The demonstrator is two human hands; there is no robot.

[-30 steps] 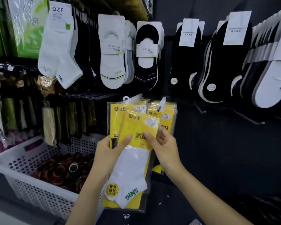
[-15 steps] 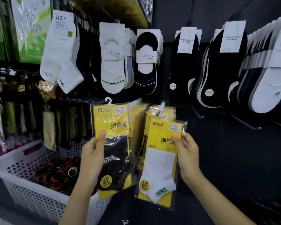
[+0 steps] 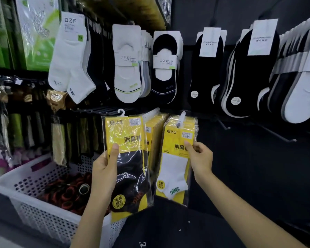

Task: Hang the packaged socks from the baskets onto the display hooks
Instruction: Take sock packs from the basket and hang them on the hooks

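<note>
My left hand (image 3: 104,174) grips a yellow package of black socks (image 3: 131,158) by its left edge, its white hanger loop free just left of a hook loaded with yellow packs (image 3: 154,126). My right hand (image 3: 200,158) pinches the right edge of a yellow package of white socks (image 3: 175,158). That pack sits at the front of a second stack, with the white tip of a display hook (image 3: 180,119) poking out through its top.
A white perforated basket (image 3: 34,208) with dark red-and-black items stands at lower left. Rows of white and black socks (image 3: 127,68) hang above. Bare metal hooks (image 3: 277,135) stick out at right over a dark panel.
The two packs have been separated, black to the left and white to the right. The white pack has risen onto the right hook; the black pack has moved up slightly.
</note>
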